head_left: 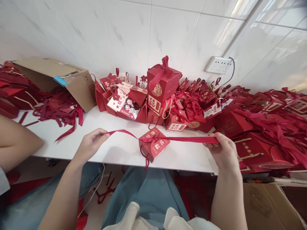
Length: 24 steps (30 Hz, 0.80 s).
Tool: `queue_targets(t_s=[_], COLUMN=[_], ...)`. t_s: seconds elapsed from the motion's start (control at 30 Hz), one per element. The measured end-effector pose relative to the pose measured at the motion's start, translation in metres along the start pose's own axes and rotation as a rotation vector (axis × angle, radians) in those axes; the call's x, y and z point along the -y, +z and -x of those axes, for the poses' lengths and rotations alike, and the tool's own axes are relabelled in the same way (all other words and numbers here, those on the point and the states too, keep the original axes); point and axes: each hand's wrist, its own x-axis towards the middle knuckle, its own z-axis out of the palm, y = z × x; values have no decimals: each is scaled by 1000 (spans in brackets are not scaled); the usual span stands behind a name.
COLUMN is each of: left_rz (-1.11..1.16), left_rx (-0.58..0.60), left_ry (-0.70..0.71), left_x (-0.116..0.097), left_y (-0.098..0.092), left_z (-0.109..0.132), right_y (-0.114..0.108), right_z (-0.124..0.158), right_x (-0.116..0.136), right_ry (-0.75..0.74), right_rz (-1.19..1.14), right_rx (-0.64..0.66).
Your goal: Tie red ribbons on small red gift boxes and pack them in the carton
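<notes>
A small red gift box (153, 150) with pale lettering sits near the front edge of the white table. A dark red ribbon (187, 139) crosses its top, where it looks looped or knotted. My left hand (92, 143) pinches one end of the ribbon, which arches slackly towards the box. The other end is pinched in my right hand (223, 148), and that side runs taut and almost level. A twisted red cord with a tassel hangs from the box's front left side.
Behind stand several red boxes (163, 80) with bows. Loose ribbons (59, 107) spill from a cardboard box (81, 86) at the left. More red boxes (259, 140) are piled at the right. Another person's arm (19, 140) rests at the left edge. A power strip (218, 65) is on the wall.
</notes>
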Motion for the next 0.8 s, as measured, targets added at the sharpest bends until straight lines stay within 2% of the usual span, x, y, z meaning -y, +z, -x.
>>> queue_targets(t_s=[0.17,0.27,0.33,0.43,0.5,0.57,0.63,0.67,0.7,0.73,0.8], left_rz=[444,479,471,284,-26,-320,-415,-389,-340,-296,-236], left_rx=[-15,28,49,174,251,178,103,142,249,368,514], left_ry=[61,68,53,-7,-60,-25,116,187,224,215,129], left_x=[-28,-38,-37,-24,-15,-12,-19,-25,-32,-38,-47], left_y=[10,15,14,2,-6,-7,4,14,26,39,63], left_z=[-24,-33,-36,-33,-26,-17,-6,-1,3,6,10], right_y=[5,3,-5,-30,-47,-53,-40,-26,-9,9,44], right_z=[10,12,12,12,12,15,17,19,20,20,21], right_x=[31,38,36,28,21,12,3,-1,-6,-10,-19], right_ry=[-173,-181,-170,-110,-11,91,120,106,80,67,74], right_rz=[48,76,139,437,726,971,1086,1085,1022,911,743], right_rx=[160,172,105,35,121,215,246,264,316,421,605])
